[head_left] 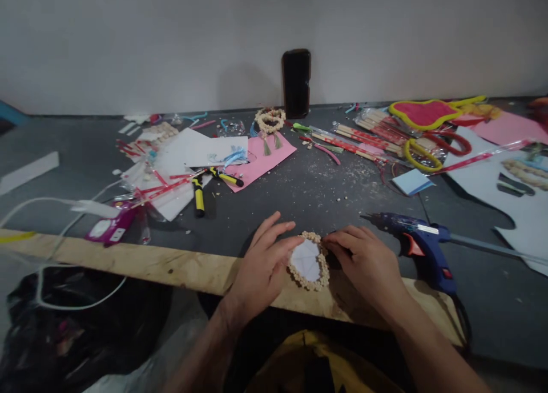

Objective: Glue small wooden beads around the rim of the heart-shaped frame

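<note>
- Tabletop (265, 210): stock pushed to back + sides, prob. to keep the near strip workable.
- Plank (180, 261): along near edge, looks like work support.
- Glue gun (422, 241): on its side, R of the R hand, nozzle pointing L; prob. parked there for quick reach.
- L hand (265, 264): fingers spread apart, index tip on ring's upper-L rim, likely steadying it.
- R hand (372, 261): thumb + fingertips together on upper-R rim, looks like a pinch for fine ctrl.
- Phone (296, 83): upright, leaning on wall, apparently so it faces the user.
- Beaded ring (323, 276): btwn hands, over plank/tabletop seam; can't tell if lifted.
- White paper (305, 260): inside ring, likely backing.
</note>
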Motion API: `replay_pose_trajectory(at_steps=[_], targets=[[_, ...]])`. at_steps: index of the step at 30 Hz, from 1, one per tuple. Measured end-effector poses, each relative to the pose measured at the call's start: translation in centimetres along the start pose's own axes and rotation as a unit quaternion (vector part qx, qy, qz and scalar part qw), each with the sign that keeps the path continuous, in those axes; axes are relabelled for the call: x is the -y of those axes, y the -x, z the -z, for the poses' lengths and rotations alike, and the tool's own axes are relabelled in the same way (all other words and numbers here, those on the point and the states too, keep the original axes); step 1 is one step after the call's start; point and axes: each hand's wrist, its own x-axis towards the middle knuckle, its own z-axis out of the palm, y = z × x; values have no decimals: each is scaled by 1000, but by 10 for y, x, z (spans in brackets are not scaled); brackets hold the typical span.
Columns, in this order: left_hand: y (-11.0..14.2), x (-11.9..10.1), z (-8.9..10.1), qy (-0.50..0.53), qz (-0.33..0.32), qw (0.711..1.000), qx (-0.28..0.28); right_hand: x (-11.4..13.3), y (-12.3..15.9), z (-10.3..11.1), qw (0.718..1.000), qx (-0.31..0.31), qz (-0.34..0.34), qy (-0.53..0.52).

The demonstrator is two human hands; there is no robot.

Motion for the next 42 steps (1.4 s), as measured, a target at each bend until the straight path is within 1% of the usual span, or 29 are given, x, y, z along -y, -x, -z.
replay_pose_trajectory(at_steps=[3,7,12,17,23,26,28,30,31,33,34,36,38,39,41,42], targets=[[-15,4,5,-47,-59,996,36,1,0,1,1000,-5,-3,14],[-38,7,5,-80,-127,985,84,1,1,0,1000,-11,-4,28],[-52,10,0,-122,-183,969,108,3,0,-1,1000,-16,-8,22],[-54,11,-2,-131,-194,966,113,3,0,0,1000,-12,-5,13],[-55,14,-5,-113,-201,968,97,-1,1,-1,1000,-12,18,2],[-55,17,-8,-105,-199,970,92,-6,9,7,998,-56,29,-6],[-54,19,-9,-98,-198,971,90,-13,19,18,995,-96,28,29],[-54,20,-10,-89,-198,972,90,-25,31,33,987,-123,-2,101],[-54,21,-10,-84,-198,973,90,-33,38,40,980,-132,-38,143],[-53,22,-10,-76,-199,973,92,-48,48,52,964,-114,-128,204],[-53,23,-10,-74,-200,973,94,-55,51,56,958,-98,-179,202],[-52,23,-11,-74,-199,973,92,-66,52,61,949,-46,-276,148],[-51,23,-11,-77,-198,973,86,-72,50,64,935,-2,-345,84],[-51,23,-11,-80,-197,974,84,-73,47,65,929,11,-365,67],[-51,23,-11,-83,-195,973,86,-74,44,67,920,7,-387,62],[-50,23,-11,-82,-195,973,88,-75,43,69,928,-10,-369,55]])
